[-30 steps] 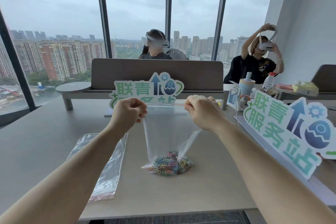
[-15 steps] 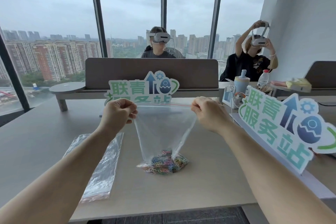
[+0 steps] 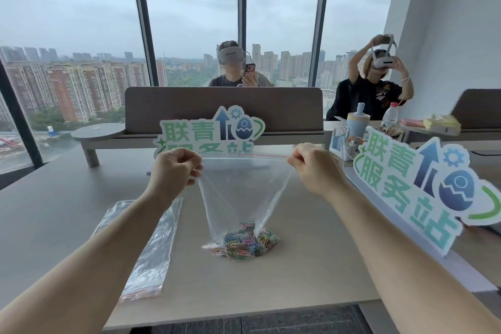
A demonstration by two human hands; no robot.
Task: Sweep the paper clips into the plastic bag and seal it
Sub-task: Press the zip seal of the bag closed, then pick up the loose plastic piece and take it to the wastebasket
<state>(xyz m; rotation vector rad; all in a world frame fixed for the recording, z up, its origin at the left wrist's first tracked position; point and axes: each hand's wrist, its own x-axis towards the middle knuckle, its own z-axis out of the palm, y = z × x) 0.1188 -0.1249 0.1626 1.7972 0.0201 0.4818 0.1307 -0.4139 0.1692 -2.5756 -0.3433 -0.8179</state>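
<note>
hands: left and right pinch bag top corners | clips inside, near front worktop edge | risk: seal strip only partly pressed, clips spill

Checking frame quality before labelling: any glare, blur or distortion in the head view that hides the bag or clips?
Head view: soft overcast window light, no hard shadows. Wide-angle bending bows the window frames and stretches both forearms. The plastic bag is see-through and faint apart from its red top line; the paper clips read clearly. Left hand and right hand are sharp. The spare bags catch some sheen.
</note>
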